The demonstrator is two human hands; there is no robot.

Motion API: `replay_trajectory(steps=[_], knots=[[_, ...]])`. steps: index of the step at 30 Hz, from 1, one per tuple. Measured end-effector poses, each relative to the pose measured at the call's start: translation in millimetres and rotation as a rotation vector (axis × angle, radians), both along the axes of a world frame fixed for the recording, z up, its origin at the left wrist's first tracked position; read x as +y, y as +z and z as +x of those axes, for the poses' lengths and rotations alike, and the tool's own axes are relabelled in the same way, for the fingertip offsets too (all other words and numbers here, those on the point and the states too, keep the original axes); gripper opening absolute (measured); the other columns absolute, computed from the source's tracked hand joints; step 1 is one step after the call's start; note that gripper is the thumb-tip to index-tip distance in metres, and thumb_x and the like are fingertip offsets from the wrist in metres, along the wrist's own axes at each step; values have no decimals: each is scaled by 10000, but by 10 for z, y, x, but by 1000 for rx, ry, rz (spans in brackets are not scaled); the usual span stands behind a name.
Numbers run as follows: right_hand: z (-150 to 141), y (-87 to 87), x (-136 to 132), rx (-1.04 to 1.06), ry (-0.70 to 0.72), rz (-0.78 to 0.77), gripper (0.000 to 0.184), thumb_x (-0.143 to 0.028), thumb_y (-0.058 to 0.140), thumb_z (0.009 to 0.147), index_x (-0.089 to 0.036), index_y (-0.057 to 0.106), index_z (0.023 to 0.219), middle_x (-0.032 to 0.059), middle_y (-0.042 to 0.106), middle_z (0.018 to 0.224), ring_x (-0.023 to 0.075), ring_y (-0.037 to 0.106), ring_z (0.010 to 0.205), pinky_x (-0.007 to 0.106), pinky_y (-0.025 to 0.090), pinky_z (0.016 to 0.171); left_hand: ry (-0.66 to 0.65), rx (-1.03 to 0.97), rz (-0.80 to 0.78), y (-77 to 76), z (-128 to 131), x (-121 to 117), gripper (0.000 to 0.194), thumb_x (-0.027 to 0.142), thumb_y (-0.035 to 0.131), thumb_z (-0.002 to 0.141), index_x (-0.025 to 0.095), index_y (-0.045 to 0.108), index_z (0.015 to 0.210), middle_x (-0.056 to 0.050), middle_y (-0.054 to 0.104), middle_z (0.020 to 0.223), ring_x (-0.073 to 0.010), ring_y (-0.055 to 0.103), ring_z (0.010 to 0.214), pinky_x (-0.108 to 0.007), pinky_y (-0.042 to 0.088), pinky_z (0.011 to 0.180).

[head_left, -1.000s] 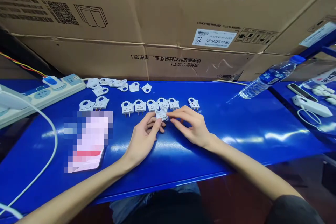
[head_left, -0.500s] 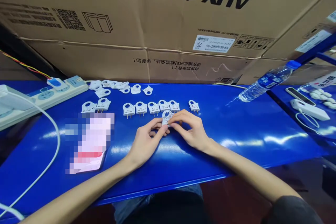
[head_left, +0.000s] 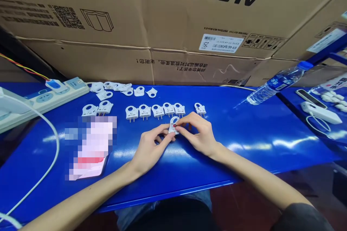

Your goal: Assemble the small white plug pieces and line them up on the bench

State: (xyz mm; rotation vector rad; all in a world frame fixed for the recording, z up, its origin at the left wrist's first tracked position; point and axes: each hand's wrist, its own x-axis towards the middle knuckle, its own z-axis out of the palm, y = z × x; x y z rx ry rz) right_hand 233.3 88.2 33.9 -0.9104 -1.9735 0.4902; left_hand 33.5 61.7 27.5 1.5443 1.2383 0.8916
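Note:
My left hand [head_left: 150,148] grips a white plug housing [head_left: 172,128] with a ring-shaped top between thumb and fingers, just above the blue table. From the other side, my right hand [head_left: 200,133] pinches a tiny part, with a speck of red and dark showing at its fingertips, against the face of the housing. What that part is, I cannot make out. Behind my hands stands a row of several white ring-topped plugs [head_left: 145,111] with metal pins. A single similar plug [head_left: 200,108] sits right of the row, and another pair [head_left: 105,107] is at the left.
White ring-topped covers [head_left: 139,91] lie along the back, by a cardboard box [head_left: 176,18]. On the left are a power strip [head_left: 45,97], a white cable [head_left: 55,151] and a blurred phone [head_left: 94,144]. A water bottle [head_left: 279,83] leans at the right.
The held plug housing has tilted and shifted slightly right and down. A red speck now shows at my right fingertips. My left fingers have straightened a little around the housing.

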Motion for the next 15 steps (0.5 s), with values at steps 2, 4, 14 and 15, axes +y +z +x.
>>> replay_trajectory(steps=[2,4,14,15], knots=[[10,-24,-5,-12,-17,3,59,-241,682,999,-235,741,998,37,746,953,176,682,856,322,585,742,-13,-1,25,-10,5,-2,365,499,609,973,215,736,1165,-18,788,872,-175,728,805,-263,550,698],[22,-52,-4,-23,-31,24,80,-259,676,1006,-240,754,1010,47,724,975,180,691,885,322,602,759,-29,-2,39,-21,7,-5,352,487,607,978,215,734,1162,-19,787,882,-175,730,823,-263,551,713],[83,-76,66,-131,18,234,181,-233,617,1034,-264,769,1128,48,722,977,174,700,894,317,612,776,-50,-3,-28,-11,-4,2,420,537,554,996,212,712,1211,-12,757,807,-168,702,762,-254,517,664],[82,-69,65,-125,9,238,177,-236,620,1031,-266,761,1135,45,719,971,175,700,887,320,614,772,-49,-6,-30,-10,-3,1,422,538,554,996,209,713,1206,-12,752,800,-164,693,747,-251,509,654]])
